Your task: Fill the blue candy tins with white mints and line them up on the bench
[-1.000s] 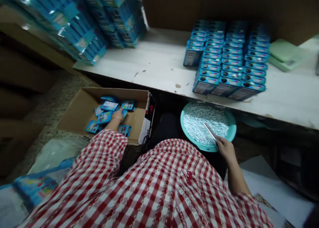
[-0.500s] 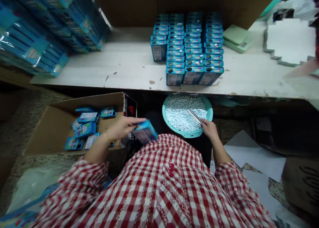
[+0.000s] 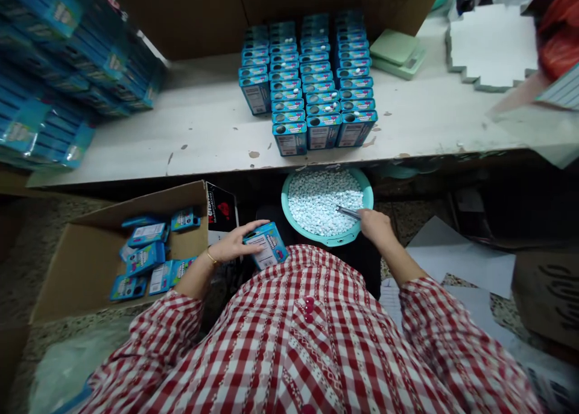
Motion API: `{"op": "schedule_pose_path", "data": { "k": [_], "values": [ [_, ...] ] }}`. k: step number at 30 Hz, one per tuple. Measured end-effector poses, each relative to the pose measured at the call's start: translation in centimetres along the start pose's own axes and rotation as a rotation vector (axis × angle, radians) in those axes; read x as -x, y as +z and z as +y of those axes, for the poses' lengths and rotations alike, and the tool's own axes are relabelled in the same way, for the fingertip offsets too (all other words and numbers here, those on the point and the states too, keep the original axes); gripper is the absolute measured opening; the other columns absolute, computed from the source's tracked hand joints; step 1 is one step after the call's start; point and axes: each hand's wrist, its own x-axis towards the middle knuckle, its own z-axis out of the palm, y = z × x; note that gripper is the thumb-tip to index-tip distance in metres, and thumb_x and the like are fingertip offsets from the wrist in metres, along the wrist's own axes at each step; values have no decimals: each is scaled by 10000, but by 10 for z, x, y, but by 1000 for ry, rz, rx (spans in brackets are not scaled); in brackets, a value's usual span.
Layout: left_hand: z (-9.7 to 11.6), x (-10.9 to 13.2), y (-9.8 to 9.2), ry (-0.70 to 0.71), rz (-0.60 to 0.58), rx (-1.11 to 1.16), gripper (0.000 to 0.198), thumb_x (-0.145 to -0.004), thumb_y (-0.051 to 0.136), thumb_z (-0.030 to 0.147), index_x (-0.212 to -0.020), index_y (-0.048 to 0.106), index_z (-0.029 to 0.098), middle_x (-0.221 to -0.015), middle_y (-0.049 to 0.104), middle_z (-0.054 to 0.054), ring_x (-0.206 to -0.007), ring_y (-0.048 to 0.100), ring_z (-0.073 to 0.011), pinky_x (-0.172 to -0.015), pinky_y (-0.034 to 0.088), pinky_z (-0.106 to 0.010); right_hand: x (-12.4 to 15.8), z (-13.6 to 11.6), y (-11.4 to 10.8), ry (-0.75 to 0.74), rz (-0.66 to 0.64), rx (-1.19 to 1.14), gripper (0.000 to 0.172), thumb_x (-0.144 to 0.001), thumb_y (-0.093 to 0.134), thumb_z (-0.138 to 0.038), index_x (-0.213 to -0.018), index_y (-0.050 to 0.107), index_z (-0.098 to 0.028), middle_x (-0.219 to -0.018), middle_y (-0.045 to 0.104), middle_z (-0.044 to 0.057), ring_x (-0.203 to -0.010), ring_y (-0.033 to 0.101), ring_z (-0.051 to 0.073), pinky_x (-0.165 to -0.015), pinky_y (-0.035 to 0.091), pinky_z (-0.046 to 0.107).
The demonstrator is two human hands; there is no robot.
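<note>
My left hand (image 3: pixel 235 243) is closed around a small blue candy box (image 3: pixel 268 248), held tilted in front of my waist with a printed panel showing. In my right hand (image 3: pixel 376 227) is a narrow metal scoop (image 3: pixel 348 212), its far end over the white candies (image 3: pixel 321 206). These pieces fill a turquoise basin (image 3: pixel 289 218) below the table edge. To my left, several more blue boxes (image 3: pixel 145 258) lie loose in an open cardboard carton (image 3: pixel 63 275). I cannot tell whether the scoop carries any candies.
Rows of upright blue boxes (image 3: pixel 312 94) stand on the white table (image 3: pixel 203 124), some with white candies on top. Wrapped stacks (image 3: pixel 54 82) rise at left. A green scale (image 3: pixel 398 52) and white cardboard cutouts (image 3: pixel 493 46) sit right. Papers (image 3: pixel 452 257) lie on the floor.
The view has shifted, so the table things appear further left. The blue box in my left hand has turned, showing its panel more clearly. The scoop now lies flatter over the candies.
</note>
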Motion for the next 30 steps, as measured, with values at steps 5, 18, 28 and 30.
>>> {"op": "schedule_pose_path", "data": {
  "k": [5,18,28,30],
  "values": [
    [2,-18,17,-55,393,273,547,-488,826,334,-947,574,181,-839,655,-22,-754,631,-179,-736,535,-328,-45,-42,30,54,-22,-120,367,-863,433,-161,-1135,672,-219,-1091,677,126,-1046,609,273,-867,448,367],
    [3,-103,41,190,581,315,512,-520,788,279,-971,573,167,-829,593,10,-768,551,-127,-754,456,-262,-59,-27,24,-71,-6,-662,364,-837,453,-186,-1110,662,-66,-769,690,60,-659,589,133,-639,474,235],
    [38,-139,66,258,514,-251,387,-649,686,158,-1026,600,189,-918,637,-28,-861,577,-195,-820,444,-302,-32,-16,-60,-300,-66,-727,299,-734,508,-262,-878,741,-141,-520,544,-7,-493,454,107,-488,350,227],
    [43,-143,72,265,497,-344,387,-662,676,133,-1037,604,195,-939,642,-45,-907,573,-221,-849,441,-320,-28,-25,-76,-305,-68,-557,270,-733,514,-211,-842,755,-163,-517,559,0,-521,486,121,-528,371,238]
  ]
}}
